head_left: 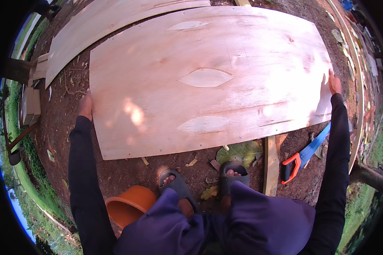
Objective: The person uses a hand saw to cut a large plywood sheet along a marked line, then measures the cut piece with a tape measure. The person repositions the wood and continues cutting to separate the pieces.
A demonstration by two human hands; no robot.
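Observation:
A wide sheet of pale plywood point(157, 93) spans the view in front of me, with several leaf-shaped patches down its middle. My left hand point(86, 105) grips its left edge, and my right hand point(335, 83) has hold of the right edge. On both hands the fingers are partly hidden at the board's edge. Below the right part of the sheet lies a handsaw point(312, 148) with a blue blade and an orange and black handle, close to my right forearm.
Another plywood sheet point(98, 21) lies beyond, at the upper left. An orange bucket point(132, 204) is tipped over beside my left foot. A timber batten point(271, 165) runs out from under the sheet on the brown soil. Wooden blocks point(30, 105) stand at the far left.

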